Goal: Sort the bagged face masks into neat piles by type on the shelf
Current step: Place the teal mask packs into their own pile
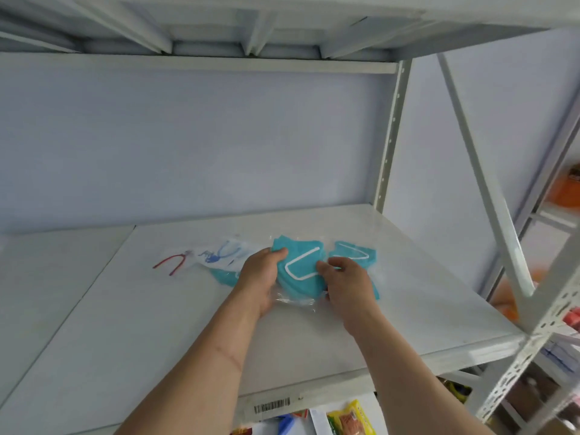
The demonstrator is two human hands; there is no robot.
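Bagged teal mask (298, 271): I see it in clear plastic with a white ear loop, on the white shelf (157, 324) toward the middle, caught between both hands.
Left hand (259, 277): fingers curl round the bag's left edge, thumb on top of the teal cloth, forearm reaching up from the lower left of my view.
Right hand (345, 277): fingertips pinch the bag's right edge near the loop, wrist bent, forearm coming from the lower right.
Second teal mask (353, 254): just right of the held one, partly under my right hand, white loop showing.
Teal mask at left (224, 276): peeks out beside and behind the left hand.
White mask with blue print (219, 251): lies left of the hands; I cannot read the print.
Red-looped bag (172, 262): furthest left, clear of the others.
Barcode sticker (271, 405): on the shelf's front lip; digits too blurred to read.
Yellow packet (350, 420): on the level below, writing unreadable.
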